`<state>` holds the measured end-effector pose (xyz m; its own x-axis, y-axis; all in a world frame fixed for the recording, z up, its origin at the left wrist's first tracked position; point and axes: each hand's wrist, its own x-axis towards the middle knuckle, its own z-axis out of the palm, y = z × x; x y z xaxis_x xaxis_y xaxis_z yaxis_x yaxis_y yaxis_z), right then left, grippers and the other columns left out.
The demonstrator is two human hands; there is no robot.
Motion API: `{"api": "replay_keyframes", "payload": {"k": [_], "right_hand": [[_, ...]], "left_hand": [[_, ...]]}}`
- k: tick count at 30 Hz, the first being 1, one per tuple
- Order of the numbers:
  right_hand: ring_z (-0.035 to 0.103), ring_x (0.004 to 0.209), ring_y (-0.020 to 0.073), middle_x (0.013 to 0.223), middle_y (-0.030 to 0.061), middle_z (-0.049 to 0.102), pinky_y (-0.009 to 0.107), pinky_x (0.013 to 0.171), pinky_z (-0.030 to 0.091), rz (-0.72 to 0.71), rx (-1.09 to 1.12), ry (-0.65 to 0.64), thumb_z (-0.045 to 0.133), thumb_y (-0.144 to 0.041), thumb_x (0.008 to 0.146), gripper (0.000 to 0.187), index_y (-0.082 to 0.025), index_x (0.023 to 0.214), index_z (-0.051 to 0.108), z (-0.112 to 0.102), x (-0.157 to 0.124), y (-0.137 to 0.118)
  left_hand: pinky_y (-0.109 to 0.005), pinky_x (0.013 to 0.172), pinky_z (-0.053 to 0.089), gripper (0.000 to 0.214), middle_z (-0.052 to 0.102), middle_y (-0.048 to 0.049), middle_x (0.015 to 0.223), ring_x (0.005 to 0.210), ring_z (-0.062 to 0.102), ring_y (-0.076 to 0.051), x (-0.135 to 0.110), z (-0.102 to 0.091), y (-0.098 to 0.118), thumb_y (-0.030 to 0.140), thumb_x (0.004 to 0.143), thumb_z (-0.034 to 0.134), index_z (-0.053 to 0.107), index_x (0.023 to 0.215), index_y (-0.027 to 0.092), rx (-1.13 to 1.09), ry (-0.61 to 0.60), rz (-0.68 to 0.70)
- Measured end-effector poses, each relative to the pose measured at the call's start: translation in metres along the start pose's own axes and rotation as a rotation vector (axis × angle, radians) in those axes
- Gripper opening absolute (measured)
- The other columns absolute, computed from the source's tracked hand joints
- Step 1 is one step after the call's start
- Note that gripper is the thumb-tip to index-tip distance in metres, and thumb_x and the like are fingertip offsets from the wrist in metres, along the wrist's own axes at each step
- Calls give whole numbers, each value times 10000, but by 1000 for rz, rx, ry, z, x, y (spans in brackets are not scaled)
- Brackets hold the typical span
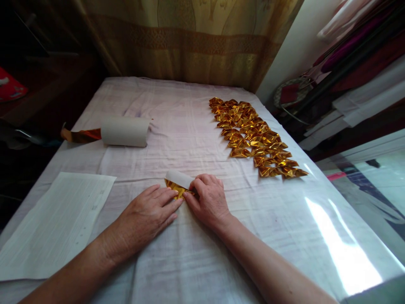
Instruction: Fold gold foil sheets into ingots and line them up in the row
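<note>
A small piece of gold foil paper (177, 189) with a pale back lies on the bedspread in front of me, partly folded over, its white side curling up at the far edge. My left hand (152, 210) lies palm down with its fingers stretched out, fingertips resting on the near left part of the foil. At the right end of the paper, my right hand (208, 197) has its thumb and curled fingers closed on it. The fingers hide that end of the fold.
Folded gold foil pieces (253, 135) stand in rows at the right. A pale rolled sheet (125, 131) with a gold strip (82, 136) lies at the far left. Nearer is a flat sheet of pale paper (60, 223). A curtain (190, 46) hangs behind the bedspread (177, 118).
</note>
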<state>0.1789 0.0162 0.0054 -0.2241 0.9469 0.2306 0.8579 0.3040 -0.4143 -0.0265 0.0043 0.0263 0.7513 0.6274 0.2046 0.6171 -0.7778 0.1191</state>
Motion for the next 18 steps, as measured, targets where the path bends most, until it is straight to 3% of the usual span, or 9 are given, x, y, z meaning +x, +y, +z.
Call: {"api": "replay_keyframes", "payload": {"k": [3,9,12,18], "right_hand": [[558,896,222,916,38,668,349,773,336,-21,1,21,648,-221,884,17,-215,870,643,3,0,1],[560,899,205,989,23,694,341,784,354,-224,-24,138,596,-159,925,110,-235,928,675,2,-8,6],[563,895,203,989,33,695,336,794,386,-307,-14,85,570,-181,943,144,-230,1002,691,-4,-14,6],[583,918,220,1018,49,685,357,830,437,-286,4,-30,620,-244,913,199,-210,1099,683,-8,-16,4]], "left_hand": [[-454,1006,441,281,673,-79,1140,1057,605,-247,2,0,-1,234,967,516,634,1221,199,-5,18,13],[-416,886,521,238,689,-74,1066,976,620,-238,2,6,-1,237,976,511,663,1155,199,-11,69,-4],[-392,860,539,238,696,-74,1062,968,630,-229,1,13,-1,220,990,478,666,1135,197,0,126,-4],[-313,901,544,244,693,-84,1103,1007,646,-182,-1,17,-18,231,1005,431,655,1074,165,-100,255,-86]]}}
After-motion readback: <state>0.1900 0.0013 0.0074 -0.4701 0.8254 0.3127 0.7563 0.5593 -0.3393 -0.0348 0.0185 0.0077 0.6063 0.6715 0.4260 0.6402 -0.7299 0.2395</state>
